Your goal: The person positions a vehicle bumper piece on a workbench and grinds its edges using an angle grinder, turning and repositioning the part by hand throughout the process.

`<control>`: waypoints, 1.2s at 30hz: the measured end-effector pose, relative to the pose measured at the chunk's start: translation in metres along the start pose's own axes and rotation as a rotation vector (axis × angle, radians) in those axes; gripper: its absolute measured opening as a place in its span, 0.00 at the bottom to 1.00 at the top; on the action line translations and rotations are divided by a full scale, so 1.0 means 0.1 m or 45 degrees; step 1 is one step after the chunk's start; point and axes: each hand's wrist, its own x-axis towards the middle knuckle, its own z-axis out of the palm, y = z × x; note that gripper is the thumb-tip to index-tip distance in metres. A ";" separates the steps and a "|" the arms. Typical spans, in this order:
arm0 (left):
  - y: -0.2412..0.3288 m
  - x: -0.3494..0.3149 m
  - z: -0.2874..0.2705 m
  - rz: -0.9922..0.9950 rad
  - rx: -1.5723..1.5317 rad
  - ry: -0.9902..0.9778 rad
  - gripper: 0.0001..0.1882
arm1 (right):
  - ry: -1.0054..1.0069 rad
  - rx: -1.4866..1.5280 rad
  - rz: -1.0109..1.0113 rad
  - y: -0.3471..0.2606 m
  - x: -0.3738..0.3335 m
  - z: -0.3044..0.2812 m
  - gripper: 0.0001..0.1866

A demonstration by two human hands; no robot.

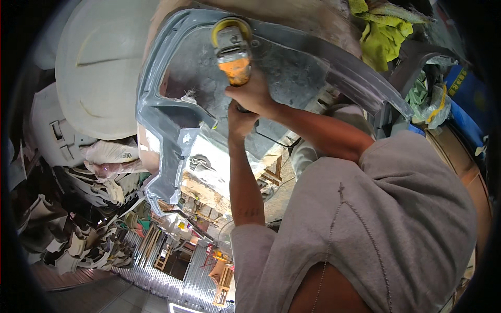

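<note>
Near the top of my view, just short of 12 o'clock, the orange-and-grey, elongated power tool (pixel 235 69) sits with its round yellow disc (pixel 228 23) over the upper rim of the large, grey, moulded frame-shaped panel (pixel 150 89); whether disc and rim touch, I can't tell. Both bare hands are closed on the tool: the right hand (pixel 257 94) wraps the body just behind the orange housing, and the left hand (pixel 241 124) grasps lower, toward the tail, at 6 o'clock from it. What I judge matters most is the line between grip and rim: the tool's long axis runs almost straight from 6 to 12, disc foremost, so it crosses the rim, which sweeps away toward 4 o'clock. The right hand is nearer the disc, its forearm entering from 4 o'clock; the left forearm rises from 6. A thin dark cord (pixel 272 140) shows at 4 o'clock from the left hand.
</note>
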 end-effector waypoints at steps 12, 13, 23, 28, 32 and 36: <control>0.47 -0.32 0.65 -0.098 -0.315 -0.202 0.34 | -0.014 -0.360 0.252 -0.34 -0.07 -0.72 0.31; 0.48 -0.35 0.76 -0.126 -0.389 -0.162 0.34 | -0.085 -0.400 0.216 -0.37 -0.06 -0.79 0.26; 0.53 -0.24 1.19 -0.019 -0.769 0.040 0.28 | -0.483 -0.704 -0.001 -0.56 0.20 -0.88 0.19; 0.49 -0.27 1.22 0.006 -0.794 0.055 0.30 | -0.446 -0.781 -0.004 -0.61 0.14 -0.85 0.20; 0.55 -0.26 1.20 0.020 -0.818 0.105 0.29 | -0.450 -0.757 0.154 -0.71 0.16 -0.82 0.17; 0.62 -0.35 1.20 -0.062 -0.867 0.075 0.22 | -0.431 -0.907 0.182 -0.80 0.08 -0.82 0.15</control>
